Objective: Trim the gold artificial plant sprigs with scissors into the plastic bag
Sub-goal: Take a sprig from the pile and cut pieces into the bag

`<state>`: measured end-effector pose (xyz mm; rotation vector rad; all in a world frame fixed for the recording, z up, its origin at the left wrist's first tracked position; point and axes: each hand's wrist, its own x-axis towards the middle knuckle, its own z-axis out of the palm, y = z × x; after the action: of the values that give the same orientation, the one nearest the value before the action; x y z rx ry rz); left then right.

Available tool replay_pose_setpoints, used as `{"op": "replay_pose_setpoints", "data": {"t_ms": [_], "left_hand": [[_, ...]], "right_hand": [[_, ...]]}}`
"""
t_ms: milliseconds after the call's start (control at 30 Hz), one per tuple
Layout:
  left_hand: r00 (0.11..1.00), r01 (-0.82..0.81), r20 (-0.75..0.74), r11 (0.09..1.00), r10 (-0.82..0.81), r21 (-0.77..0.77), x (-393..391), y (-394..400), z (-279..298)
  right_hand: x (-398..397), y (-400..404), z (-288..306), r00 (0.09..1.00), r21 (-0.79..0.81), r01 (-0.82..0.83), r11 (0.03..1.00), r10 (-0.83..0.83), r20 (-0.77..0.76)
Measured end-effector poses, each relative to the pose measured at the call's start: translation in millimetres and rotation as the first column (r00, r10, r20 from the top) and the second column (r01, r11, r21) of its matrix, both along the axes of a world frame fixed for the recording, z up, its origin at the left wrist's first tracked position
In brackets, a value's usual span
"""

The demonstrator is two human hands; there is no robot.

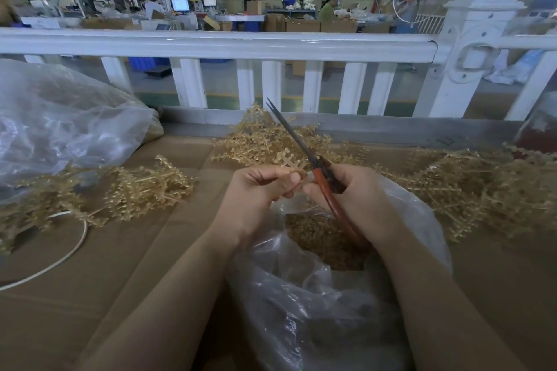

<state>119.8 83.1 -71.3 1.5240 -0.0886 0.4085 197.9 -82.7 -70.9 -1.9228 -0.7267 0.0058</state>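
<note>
My left hand (259, 190) pinches a small gold sprig (287, 161) just above the open plastic bag (301, 295). My right hand (352, 193) grips the red-handled scissors (324, 178), whose dark blades point up and away, tips slightly parted. The blades' base sits right beside the sprig. Gold trimmed pieces (319, 238) fill the bag's mouth below both hands. Piles of gold sprigs lie on the cardboard at the left (135, 190), behind the hands (259, 138) and at the right (482, 187).
A large clear bag (60, 123) bulges at the left. A white cord (60, 259) loops over the cardboard table top (120, 280). A white railing (217, 44) runs behind the table, with a workshop and people beyond it.
</note>
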Motion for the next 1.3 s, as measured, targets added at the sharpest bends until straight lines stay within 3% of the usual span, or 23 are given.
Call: {"op": "replay_pose_setpoints", "data": {"t_ms": [267, 433, 533, 600, 767, 1033, 1300], "left_hand": [[0.989, -0.124, 0.077, 0.992, 0.124, -0.002, 2, 3, 0], [0.99, -0.104, 0.081, 0.988, 0.113, -0.113, 3, 0, 2], [0.985, -0.138, 0.097, 0.99, 0.141, -0.038, 3, 2, 1], [0.984, -0.154, 0.076, 0.984, 0.161, -0.088, 2, 2, 1], [0.998, -0.066, 0.001, 0.944, 0.07, -0.324, 1, 0, 6], [0.995, 0.031, -0.071, 0.87, -0.076, -0.493, -2, 2, 12], [0.992, 0.026, -0.089, 0.844, -0.087, -0.536, -2, -2, 14]], "right_hand": [[-1, 1, 3, 0.999, 0.03, -0.029, 0.999, 0.03, -0.016], [1, 2, 2, 0.999, 0.004, -0.028, 1.0, 0.028, -0.025], [2, 1, 1, 0.999, -0.023, -0.018, 1.0, 0.018, -0.029], [1, 1, 0, 0.999, -0.009, -0.012, 1.0, 0.011, -0.045], [2, -1, 1, 0.998, 0.074, 0.006, 0.997, -0.001, -0.064], [0, 1, 1, 0.998, 0.082, 0.0, 0.997, 0.004, -0.055], [1, 0, -2, 0.997, 0.043, 0.021, 0.999, -0.018, -0.079]]}}
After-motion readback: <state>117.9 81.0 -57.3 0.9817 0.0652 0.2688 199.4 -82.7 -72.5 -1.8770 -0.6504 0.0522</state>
